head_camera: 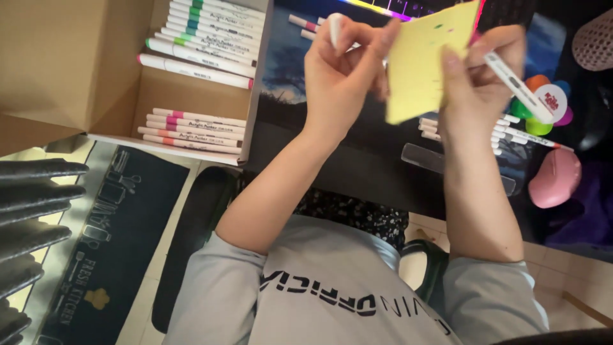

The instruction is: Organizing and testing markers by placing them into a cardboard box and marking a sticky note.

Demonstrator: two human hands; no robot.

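Note:
My left hand (345, 67) is raised over a dark desk mat (345, 153), fingers closed on a small white marker cap at its fingertips and touching the left edge of a yellow paper sheet (421, 70) with a few coloured dots on it. My right hand (479, 70) holds the sheet's right edge and grips a white marker (520, 89) that points down to the right. Several more white markers (511, 131) lie on the mat under the right hand.
An open cardboard box (159, 89) at the left holds rows of white markers with coloured ends. A pink mouse (554, 179) and round coloured objects (543, 108) lie at the right. A lit keyboard is at the top. Below are a dark floor mat and black chair parts.

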